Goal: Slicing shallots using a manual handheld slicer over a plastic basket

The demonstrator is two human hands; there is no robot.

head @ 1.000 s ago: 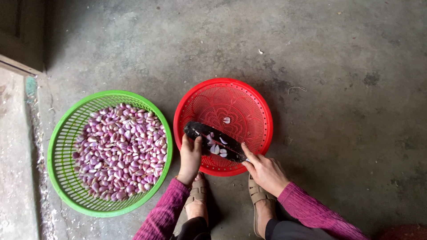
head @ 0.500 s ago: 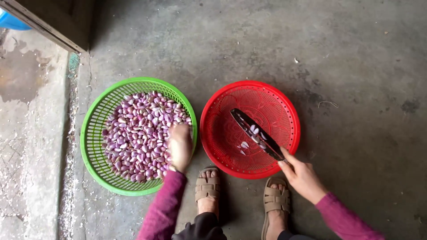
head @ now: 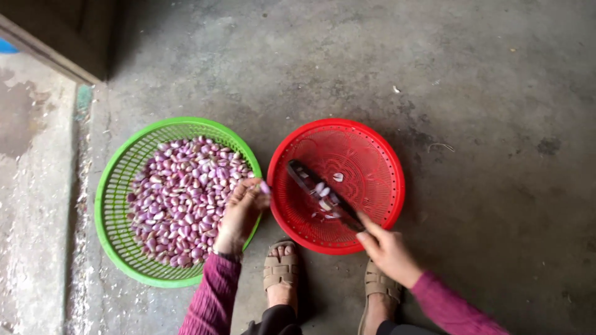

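Observation:
My left hand [head: 241,211] hovers over the right rim of a green plastic basket [head: 121,174] heaped with purple shallots [head: 180,198] and pinches one shallot [head: 265,187] at its fingertips. My right hand [head: 388,249] grips the handle of a dark slicer [head: 323,195] that lies slanted across a red perforated basket [head: 379,161]. Pale shallot slices rest on the slicer and one lies on the red basket's bottom.
Both baskets stand on a grey concrete floor [head: 484,93]. My sandalled feet [head: 282,273] are just below them. A dark wooden frame [head: 56,43] and a lighter, wet-looking strip of floor run along the left side.
My left hand left the slicer, reached into the green basket and now lifts out a single shallot toward the red basket. The right hand kept the slicer in place.

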